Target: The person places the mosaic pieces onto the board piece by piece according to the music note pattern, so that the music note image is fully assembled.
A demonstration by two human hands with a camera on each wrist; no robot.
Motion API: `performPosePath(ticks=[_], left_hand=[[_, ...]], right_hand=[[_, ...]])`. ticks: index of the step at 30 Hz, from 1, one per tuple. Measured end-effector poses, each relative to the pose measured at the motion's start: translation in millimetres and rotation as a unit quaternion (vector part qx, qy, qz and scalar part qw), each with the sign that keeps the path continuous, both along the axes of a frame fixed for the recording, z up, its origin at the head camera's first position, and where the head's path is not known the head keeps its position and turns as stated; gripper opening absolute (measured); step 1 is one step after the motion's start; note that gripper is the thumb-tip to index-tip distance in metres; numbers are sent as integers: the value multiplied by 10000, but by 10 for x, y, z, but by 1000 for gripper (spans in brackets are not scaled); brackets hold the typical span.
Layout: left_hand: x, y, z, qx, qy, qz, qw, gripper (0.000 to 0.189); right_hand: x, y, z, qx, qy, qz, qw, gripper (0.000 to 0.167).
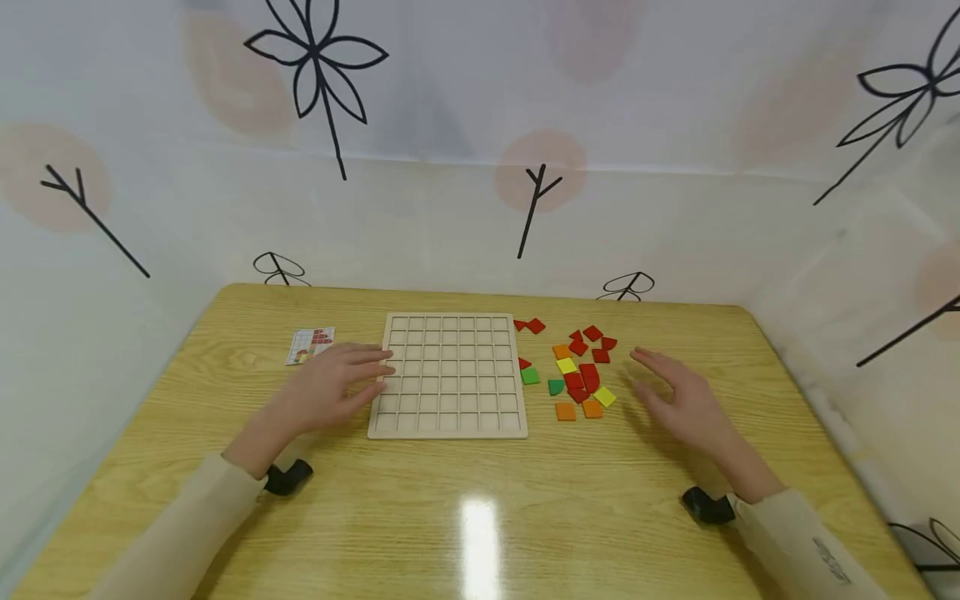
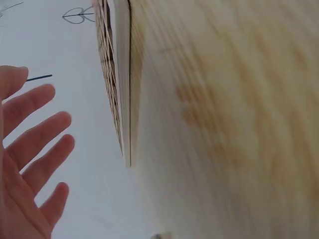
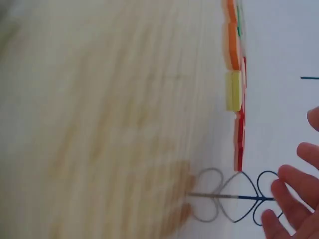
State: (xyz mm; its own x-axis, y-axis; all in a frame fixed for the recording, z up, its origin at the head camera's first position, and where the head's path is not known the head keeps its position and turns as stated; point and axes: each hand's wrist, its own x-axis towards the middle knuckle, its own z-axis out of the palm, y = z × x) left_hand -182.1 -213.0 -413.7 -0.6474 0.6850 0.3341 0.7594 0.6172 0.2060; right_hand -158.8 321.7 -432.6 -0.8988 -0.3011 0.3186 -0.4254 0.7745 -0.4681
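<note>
A square wooden grid board (image 1: 450, 377) lies near the middle of the table, its cells bare. My left hand (image 1: 330, 385) hovers at the board's left edge, fingers spread and holding nothing; the left wrist view shows the same hand (image 2: 35, 149) beside the board's side (image 2: 121, 84). To the right of the board are scattered flat coloured pieces: red (image 1: 589, 377), yellow (image 1: 604, 397), orange (image 1: 566, 412) and green (image 1: 530, 376). Just right of them my right hand (image 1: 686, 404) is held with loosely extended fingers, nothing in it.
A small printed pattern card (image 1: 303, 343) lies left of the board, partly behind my left hand. The wooden table (image 1: 420, 508) ends at a white patterned cloth (image 1: 420, 217) at the back and sides. Black wrist cameras (image 1: 288, 477) sit under both wrists.
</note>
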Motion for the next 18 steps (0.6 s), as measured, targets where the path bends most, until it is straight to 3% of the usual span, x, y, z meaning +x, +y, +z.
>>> performPosePath(ticks=[3, 6, 8, 12, 18], left_hand=[[-21, 10, -60, 756, -1102, 12, 9910, 25], [-64, 25, -135, 1411, -2050, 109, 9685, 26], [-98, 34, -172, 1671, -2493, 240, 9536, 28], [-167, 43, -223, 1907, -3017, 516, 9327, 32], [-282, 33, -317, 2007, -3104, 499, 9279, 34]], right_hand=[[-45, -31, -9, -773, -561, -237, 9951, 41], [-96, -71, -5, -1390, -1067, -515, 9832, 39], [-130, -99, -1, -1709, -1330, -675, 9739, 41], [-206, -145, -12, -2155, -1636, -960, 9579, 44], [-358, -137, -94, -2851, -1787, -1029, 9361, 46]])
